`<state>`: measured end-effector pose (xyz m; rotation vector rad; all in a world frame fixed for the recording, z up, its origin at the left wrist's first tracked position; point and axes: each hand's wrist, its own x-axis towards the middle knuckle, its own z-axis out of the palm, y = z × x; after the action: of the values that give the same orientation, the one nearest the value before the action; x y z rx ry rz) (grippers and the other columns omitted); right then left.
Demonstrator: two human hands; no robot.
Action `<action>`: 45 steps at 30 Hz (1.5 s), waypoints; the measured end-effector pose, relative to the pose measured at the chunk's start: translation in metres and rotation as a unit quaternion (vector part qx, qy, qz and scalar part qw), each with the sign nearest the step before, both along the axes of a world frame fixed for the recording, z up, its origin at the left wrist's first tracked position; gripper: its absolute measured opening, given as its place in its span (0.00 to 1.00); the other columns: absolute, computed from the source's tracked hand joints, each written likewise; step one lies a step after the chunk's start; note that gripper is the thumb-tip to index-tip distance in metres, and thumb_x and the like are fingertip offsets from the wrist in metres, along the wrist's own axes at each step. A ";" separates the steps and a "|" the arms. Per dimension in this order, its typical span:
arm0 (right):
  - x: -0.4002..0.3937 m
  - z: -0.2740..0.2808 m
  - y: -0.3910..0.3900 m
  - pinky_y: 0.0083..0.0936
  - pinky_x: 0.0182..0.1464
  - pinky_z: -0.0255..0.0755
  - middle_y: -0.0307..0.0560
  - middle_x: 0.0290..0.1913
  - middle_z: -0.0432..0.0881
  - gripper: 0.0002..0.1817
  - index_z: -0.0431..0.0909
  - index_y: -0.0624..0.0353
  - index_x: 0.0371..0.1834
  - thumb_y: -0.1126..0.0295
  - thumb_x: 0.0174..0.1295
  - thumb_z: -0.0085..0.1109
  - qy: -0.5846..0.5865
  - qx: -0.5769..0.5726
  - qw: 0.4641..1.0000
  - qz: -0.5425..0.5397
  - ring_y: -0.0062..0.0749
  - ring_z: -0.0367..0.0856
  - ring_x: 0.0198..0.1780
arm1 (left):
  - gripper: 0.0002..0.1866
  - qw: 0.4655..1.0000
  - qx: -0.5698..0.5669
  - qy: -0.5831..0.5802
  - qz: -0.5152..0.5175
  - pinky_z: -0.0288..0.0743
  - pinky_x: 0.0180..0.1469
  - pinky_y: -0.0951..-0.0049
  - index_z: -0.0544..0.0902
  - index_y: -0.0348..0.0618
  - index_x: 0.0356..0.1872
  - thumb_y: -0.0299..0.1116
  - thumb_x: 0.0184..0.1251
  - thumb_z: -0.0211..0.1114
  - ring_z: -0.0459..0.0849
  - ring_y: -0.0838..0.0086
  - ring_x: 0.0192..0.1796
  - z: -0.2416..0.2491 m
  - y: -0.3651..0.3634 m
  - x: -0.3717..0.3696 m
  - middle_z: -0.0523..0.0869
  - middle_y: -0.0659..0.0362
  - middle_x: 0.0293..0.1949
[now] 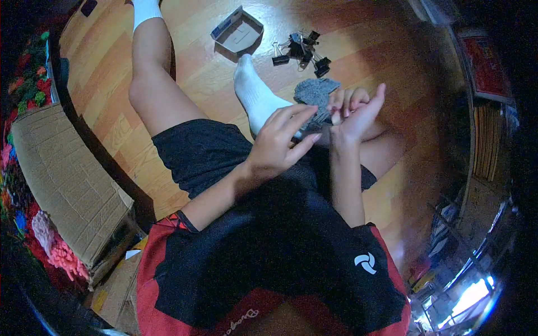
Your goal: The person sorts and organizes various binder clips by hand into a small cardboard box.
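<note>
Head view: left hand (282,137) part open, thumb and fingers spread, fingertips at the lower edge of the grey fabric piece (314,92); can't tell if it grips. Right hand (354,109) has fingers curled, thumb sticking out, just beside the fabric; can't tell what, if anything, is pinched. Fabric is by the white sock (255,95). Black binder clips (305,53) piled on the wood floor (190,67) beyond it, small open box (240,36) left of them. Box print unreadable. Shirt (252,252): white three-blade swirl logo (365,262), script lettering partly cut off, not fully legible.
</note>
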<state>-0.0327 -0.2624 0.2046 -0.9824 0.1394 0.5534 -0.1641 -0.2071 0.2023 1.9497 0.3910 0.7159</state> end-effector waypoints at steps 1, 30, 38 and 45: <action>-0.004 0.000 0.005 0.26 0.12 0.61 0.40 0.03 0.51 0.32 0.51 0.51 0.03 0.43 0.59 0.30 0.003 -0.007 1.000 0.017 0.29 0.56 0.07 | 0.15 1.000 -0.012 0.015 -0.014 0.68 0.42 0.67 0.75 0.35 0.39 0.28 0.49 0.61 0.75 0.61 0.39 -0.001 0.000 -0.001 0.77 0.51 0.34; 0.047 0.018 0.124 0.25 0.31 0.68 0.49 0.26 0.72 0.14 0.72 0.65 0.32 0.69 0.45 0.62 -0.673 -0.303 0.558 0.381 0.31 0.74 0.31 | 0.31 0.980 0.052 0.068 0.178 0.67 0.49 0.65 0.69 0.33 0.48 0.41 0.42 0.68 0.72 0.56 0.47 -0.069 0.193 0.018 0.71 0.45 0.46; 0.077 -0.026 0.231 0.32 0.39 0.68 0.48 0.31 0.71 0.10 0.70 0.63 0.31 0.71 0.47 0.53 -0.829 -0.222 0.249 0.449 0.42 0.70 0.38 | 0.11 0.934 0.019 0.322 0.153 0.68 0.42 0.61 0.78 0.42 0.35 0.33 0.49 0.59 0.76 0.56 0.39 -0.114 0.215 0.034 0.78 0.47 0.32; 0.080 -0.041 0.251 0.30 0.38 0.67 0.47 0.28 0.71 0.05 0.69 0.61 0.26 0.72 0.47 0.48 -0.852 -0.160 0.127 0.482 0.39 0.71 0.35 | 0.07 0.936 0.025 0.314 0.156 0.69 0.37 0.60 0.79 0.43 0.30 0.30 0.51 0.56 0.77 0.54 0.33 -0.117 0.230 0.023 0.78 0.46 0.27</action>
<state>0.0473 -0.0119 0.1635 -1.4466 -2.8712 0.1053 -0.1408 0.0228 0.0849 2.1602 1.0990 0.2722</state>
